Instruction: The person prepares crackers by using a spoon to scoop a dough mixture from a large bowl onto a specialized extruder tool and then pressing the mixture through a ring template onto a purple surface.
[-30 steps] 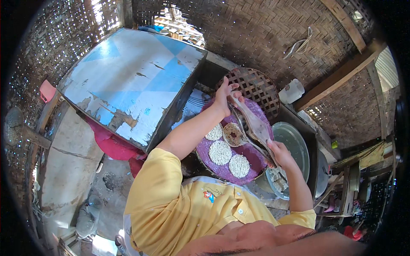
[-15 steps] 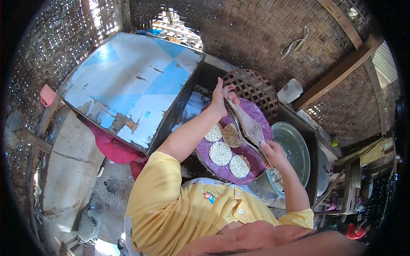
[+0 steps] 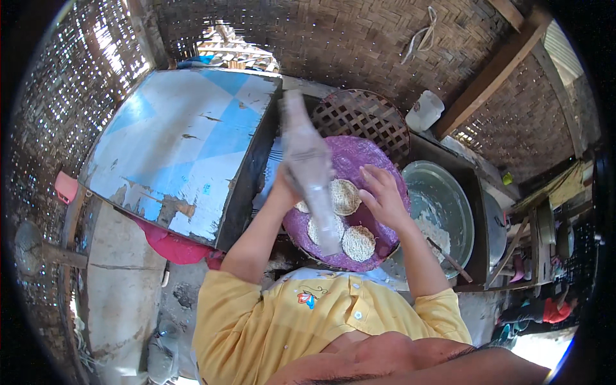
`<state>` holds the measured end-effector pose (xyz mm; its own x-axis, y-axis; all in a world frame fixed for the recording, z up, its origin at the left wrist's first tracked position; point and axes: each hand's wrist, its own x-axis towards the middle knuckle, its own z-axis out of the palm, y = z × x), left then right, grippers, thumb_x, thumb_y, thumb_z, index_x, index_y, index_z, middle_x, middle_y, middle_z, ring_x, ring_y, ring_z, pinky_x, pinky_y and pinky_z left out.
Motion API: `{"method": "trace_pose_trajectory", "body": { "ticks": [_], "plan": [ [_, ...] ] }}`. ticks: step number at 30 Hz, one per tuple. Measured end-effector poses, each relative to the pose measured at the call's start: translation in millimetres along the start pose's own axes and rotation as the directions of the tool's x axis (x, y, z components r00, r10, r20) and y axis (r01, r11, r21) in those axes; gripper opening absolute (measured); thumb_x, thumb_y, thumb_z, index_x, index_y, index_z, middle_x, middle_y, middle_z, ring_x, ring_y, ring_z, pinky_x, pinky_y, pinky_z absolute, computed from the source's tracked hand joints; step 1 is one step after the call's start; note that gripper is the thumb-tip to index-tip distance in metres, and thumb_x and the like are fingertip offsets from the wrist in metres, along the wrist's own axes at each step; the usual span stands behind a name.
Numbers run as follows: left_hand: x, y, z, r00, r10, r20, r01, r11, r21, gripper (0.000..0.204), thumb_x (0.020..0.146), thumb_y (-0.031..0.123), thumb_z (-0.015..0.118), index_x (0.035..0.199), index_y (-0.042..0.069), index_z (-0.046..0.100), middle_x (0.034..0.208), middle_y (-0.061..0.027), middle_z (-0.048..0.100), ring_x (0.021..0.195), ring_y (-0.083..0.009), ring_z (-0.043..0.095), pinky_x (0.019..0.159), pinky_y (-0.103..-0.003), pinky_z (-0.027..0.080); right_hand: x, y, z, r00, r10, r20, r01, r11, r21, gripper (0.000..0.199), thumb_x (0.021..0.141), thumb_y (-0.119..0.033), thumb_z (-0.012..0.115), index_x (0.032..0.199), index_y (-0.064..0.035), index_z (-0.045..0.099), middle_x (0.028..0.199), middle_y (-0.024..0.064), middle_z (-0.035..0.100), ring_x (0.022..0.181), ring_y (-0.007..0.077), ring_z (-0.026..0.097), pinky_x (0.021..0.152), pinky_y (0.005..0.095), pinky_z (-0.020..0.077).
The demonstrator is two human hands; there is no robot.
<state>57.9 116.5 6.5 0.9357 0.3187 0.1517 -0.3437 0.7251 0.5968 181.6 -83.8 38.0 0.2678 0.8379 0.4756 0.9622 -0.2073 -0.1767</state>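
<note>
My left hand point(image 3: 288, 186) grasps a long pale tool point(image 3: 307, 151) above the left part of a round purple tray point(image 3: 350, 151). The tool, blurred, is broad in the middle and narrow toward both ends; it slants from upper left to lower right and hides most of my fingers. My right hand point(image 3: 384, 194) is released and holds nothing I can see, its fingers spread and slightly bent over the tray's right half, just beside a rimmed round point(image 3: 346, 197); whether a fingertip touches the tray, I cannot tell. Two white discs of tangled strands, a right disc point(image 3: 359, 244) and a left disc point(image 3: 314, 232), lie near the tray's lower edge, the left one partly behind the tool. Another pale piece point(image 3: 301, 206) shows only in part between my left wrist and the tool.

Beyond the tray lies an open-weave basket point(image 3: 366, 115), with a white container point(image 3: 425, 111) to its right. A grey-green basin point(image 3: 469, 212) stands right of the tray with a pale mass point(image 3: 432, 230) inside, and a stick point(image 3: 457, 266) lies across its near rim. To my left is a box point(image 3: 179, 147) with a peeling blue-and-white top, a pink cloth point(image 3: 173, 245) below its near edge. A white cord point(image 3: 423, 33) hangs on the woven wall point(image 3: 346, 45). At lower right is another person point(image 3: 557, 312) in red.
</note>
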Motion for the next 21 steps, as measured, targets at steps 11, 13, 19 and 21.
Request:
{"method": "trace_pose_trajectory", "body": {
  "ticks": [11, 13, 19, 21],
  "plan": [
    [-77.4, 51.5, -127.4, 0.725, 0.448, -0.524, -0.114, 0.828, 0.549, 0.023, 0.08, 0.021, 0.053, 0.098, 0.006, 0.048, 0.089, -0.007, 0.051, 0.074, -0.0214, 0.051, 0.064, -0.037, 0.048, -5.9, 34.3, 49.3, 0.877, 0.433, 0.207, -0.449, 0.893, 0.033, 0.018, 0.072, -0.022, 0.062, 0.076, -0.0056, 0.066, 0.1, 0.0108, 0.057, 0.095, 0.0306, 0.049, 0.085, 0.0407, 0.0379],
    [-76.3, 47.8, -141.5, 0.708, 0.464, -0.532, -0.067, 0.794, 0.604, 0.021, 0.079, 0.019, 0.055, 0.095, 0.007, 0.048, 0.086, -0.0058, 0.051, 0.071, -0.02, 0.051, 0.06, -0.035, 0.048, -5.0, 33.8, 45.9, 0.891, 0.396, 0.224, -0.402, 0.916, -0.021, 0.016, 0.069, -0.021, 0.063, 0.074, -0.0054, 0.066, 0.1, 0.0101, 0.057, 0.094, 0.03, 0.049, 0.084, 0.0404, 0.0384],
    [-77.3, 48.4, -126.8, 0.651, 0.419, -0.633, -0.204, 0.9, 0.386, 0.02, 0.077, 0.018, 0.06, 0.088, 0.007, 0.049, 0.077, -0.0051, 0.051, 0.059, -0.0185, 0.05, 0.047, -0.032, 0.049, 0.5, 33.5, 34.2, 0.958, 0.242, 0.157, -0.249, 0.968, 0.025, 0.012, 0.065, -0.017, 0.064, 0.066, -0.0045, 0.063, 0.101, 0.0089, 0.056, 0.095, 0.0293, 0.049, 0.083, 0.0399, 0.0387],
    [-78.3, 54.0, -99.3, 0.619, 0.369, -0.694, -0.139, 0.92, 0.366, 0.017, 0.078, 0.02, 0.059, 0.085, 0.007, 0.05, 0.07, -0.0071, 0.051, 0.05, -0.02, 0.049, 0.041, -0.031, 0.045, 1.6, 33.9, 30.5, 0.959, 0.249, 0.135, -0.255, 0.967, 0.027, 0.012, 0.065, -0.017, 0.064, 0.065, -0.0042, 0.063, 0.101, 0.0087, 0.056, 0.094, 0.0292, 0.048, 0.082, 0.0398, 0.0388]
  ]
}}
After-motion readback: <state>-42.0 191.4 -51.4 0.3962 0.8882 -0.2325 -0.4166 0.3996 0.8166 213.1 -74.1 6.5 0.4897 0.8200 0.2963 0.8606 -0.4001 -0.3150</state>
